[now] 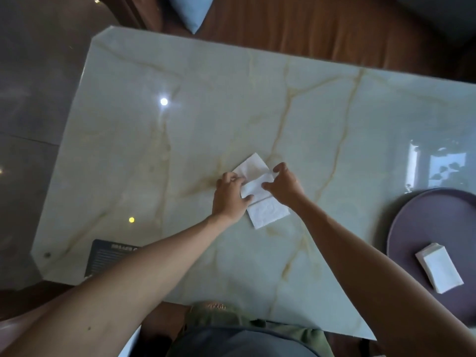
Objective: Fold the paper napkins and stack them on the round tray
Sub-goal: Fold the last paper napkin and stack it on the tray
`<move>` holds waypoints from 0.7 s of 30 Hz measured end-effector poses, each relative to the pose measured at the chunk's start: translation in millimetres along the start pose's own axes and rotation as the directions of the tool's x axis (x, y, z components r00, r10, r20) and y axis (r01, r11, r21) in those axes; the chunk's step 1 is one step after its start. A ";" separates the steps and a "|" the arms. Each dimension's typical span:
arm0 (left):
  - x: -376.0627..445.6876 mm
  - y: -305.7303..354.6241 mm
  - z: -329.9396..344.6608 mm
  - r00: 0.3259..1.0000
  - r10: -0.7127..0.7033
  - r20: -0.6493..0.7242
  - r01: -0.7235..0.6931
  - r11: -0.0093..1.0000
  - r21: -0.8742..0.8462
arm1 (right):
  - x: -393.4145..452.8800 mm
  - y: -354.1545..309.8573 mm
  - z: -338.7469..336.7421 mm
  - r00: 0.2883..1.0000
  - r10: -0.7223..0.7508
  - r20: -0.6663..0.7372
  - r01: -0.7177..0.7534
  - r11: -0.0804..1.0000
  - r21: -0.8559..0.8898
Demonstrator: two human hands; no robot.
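Note:
A white paper napkin [268, 215] lies in the middle of the marble table [180, 124], part folded, with a raised crease across it. My left hand [229, 197] presses on its left side, fingers pinching the paper. On its right side, my right hand [284, 185] pinches the folded edge between thumb and fingers. At the right edge sits a round dark purple tray [422, 222]. A small stack of folded white napkins [439, 267] rests on the tray.
A dark printed card or booklet [103, 256] lies at the table's near left edge. Brown fabric seating and a light blue cushion [193, 11] are beyond the far edge. The table's near edge runs just in front of my body.

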State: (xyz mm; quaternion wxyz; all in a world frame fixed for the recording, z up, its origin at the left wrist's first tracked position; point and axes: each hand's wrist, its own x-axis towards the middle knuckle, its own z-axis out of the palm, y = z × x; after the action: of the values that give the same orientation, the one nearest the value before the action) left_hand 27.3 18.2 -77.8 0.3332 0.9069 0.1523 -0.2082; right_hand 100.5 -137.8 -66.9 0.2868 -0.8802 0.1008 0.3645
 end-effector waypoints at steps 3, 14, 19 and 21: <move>1.2 -2.2 -3.5 1.000 0.026 0.005 -0.026 1.000 0.013 | -2.2 1.3 2.7 1.000 0.005 -0.024 -0.004 1.000 0.009; -0.2 2.3 -7.0 0.991 0.126 -0.040 -0.121 0.986 0.118 | -29.1 14.8 2.3 0.998 -0.051 -0.034 0.052 0.998 0.020; -8.0 20.0 -31.7 0.969 0.209 0.129 -0.203 0.977 -0.060 | -50.7 14.9 -22.2 0.880 -0.475 -0.012 0.432 0.810 -0.397; -9.9 28.8 -45.6 0.954 0.240 0.179 -0.220 0.967 -0.125 | -54.5 10.8 -33.3 0.862 -0.507 0.020 0.469 0.780 -0.414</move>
State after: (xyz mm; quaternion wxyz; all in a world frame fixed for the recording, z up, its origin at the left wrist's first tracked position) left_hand 43.3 26.2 -26.0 0.4148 0.8756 0.0230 -0.2464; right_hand 76.9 -167.6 -14.5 0.1777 -0.9317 -0.1952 0.2493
